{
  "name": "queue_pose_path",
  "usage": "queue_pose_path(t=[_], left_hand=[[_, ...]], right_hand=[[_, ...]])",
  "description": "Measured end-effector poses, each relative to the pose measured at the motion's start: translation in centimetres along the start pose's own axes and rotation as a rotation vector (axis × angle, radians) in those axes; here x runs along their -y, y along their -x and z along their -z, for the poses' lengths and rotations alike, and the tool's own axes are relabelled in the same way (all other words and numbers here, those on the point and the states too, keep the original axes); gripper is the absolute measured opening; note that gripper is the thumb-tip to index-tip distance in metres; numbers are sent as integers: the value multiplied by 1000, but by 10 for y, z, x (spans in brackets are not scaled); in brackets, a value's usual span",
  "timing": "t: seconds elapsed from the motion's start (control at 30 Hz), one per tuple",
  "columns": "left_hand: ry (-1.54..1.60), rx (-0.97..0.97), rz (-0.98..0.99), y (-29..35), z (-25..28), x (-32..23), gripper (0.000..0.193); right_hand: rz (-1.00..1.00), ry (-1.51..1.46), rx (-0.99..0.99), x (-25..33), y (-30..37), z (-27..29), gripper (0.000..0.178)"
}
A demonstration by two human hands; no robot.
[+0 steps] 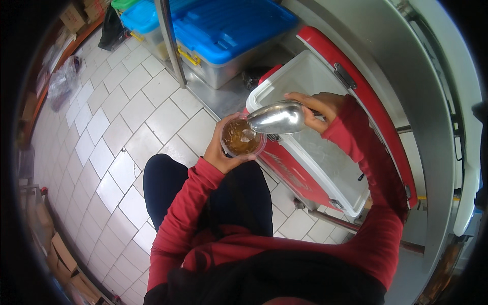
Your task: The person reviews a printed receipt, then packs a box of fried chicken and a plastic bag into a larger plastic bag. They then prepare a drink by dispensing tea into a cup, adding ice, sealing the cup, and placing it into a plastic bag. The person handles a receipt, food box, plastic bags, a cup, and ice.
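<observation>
My left hand (219,155) is wrapped round a clear plastic cup (243,137) of brown drink, with pale bits at its surface. In my right hand (323,109) is a shiny metal scoop (277,118), its tip tilted over the cup's rim. Clear ice (248,134) shows in the drink just under the scoop's mouth. Below my right hand stands a red and white cooler box (300,161), its red lid (373,91) raised and leaning back. What lies at the bottom of the cooler is hard to make out.
Storage bins with blue lids (229,28) stand on a low metal shelf (223,99) beside a metal post (170,43). White tiles (117,168) cover the floor. A plastic bag (63,84) lies at the far left; cardboard boxes (63,251) line the lower left.
</observation>
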State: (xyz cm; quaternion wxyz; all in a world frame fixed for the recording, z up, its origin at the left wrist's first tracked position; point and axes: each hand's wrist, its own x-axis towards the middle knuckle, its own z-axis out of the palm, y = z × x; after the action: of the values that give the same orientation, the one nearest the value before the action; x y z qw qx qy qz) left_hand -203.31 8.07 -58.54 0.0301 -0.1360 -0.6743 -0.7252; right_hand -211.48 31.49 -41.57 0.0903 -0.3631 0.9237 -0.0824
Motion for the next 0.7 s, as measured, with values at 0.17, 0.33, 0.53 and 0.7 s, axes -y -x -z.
queue_pose_path(t=[0.17,0.33,0.53,0.7], left_hand=[[48,-19,-14,-4,11,-8,95],[33,26,-40,-9,50,-48,95],[-48,35,-68,-16,144,-140,98],[-53,-161,-136,-31,215,-204,113]], right_hand=[[121,-43,-314,-28,-4,-28,36],[-342,-751,-336,-88,10,-75,23],[-778,-738,-227,-158,43,-189,19],[-756,-392,-136,-172,57,-238,15]])
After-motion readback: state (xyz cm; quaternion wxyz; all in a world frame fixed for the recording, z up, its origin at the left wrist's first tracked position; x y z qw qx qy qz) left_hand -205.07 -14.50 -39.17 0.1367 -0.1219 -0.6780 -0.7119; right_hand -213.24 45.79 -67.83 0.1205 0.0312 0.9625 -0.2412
